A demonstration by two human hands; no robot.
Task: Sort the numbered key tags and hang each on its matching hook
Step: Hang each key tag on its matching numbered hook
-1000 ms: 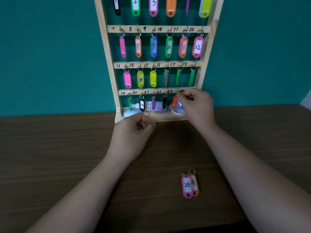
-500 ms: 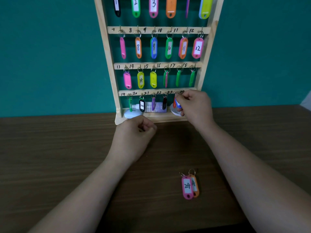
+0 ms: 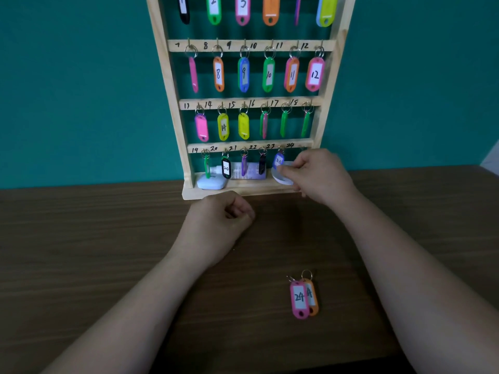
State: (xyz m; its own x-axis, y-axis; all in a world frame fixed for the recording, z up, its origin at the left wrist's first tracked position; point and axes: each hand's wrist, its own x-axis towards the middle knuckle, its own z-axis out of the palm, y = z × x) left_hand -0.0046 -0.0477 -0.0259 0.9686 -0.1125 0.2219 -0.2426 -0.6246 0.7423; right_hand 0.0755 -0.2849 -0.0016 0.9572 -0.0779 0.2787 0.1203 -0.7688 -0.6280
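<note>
Hanging from the hook under the handwritten 23, the blue tag sat in the bottom row of the wooden rack, which stood on the brown table against a teal wall. The right hand hovered just beside that tag, at the right end of the same row, its fingers bent and their tips close together in front of a white round object on the rack's bottom ledge; whether they pinched or merely touched anything could not be told, and the handwritten 24 stood on the bar just above the hand. The left hand rested on the table just in front of the rack's base, fingers curled into a fist with the thumb laid against them and nothing showing inside. Nearer the person, well apart from both hands, the pink tag marked 24 lay flat on the table, overlapping an orange tag whose number was partly covered; both rings pointed toward the rack. Along the bottom row a green tag, a black tag marked 20, a purple tag and a dark tag hung from their hooks, the edge-on ones unreadable. Behind them on the ledge lay a white block and a pale tube on its side. Upper rows were hung with tags, 8 to 12 and 14 readable.
</note>
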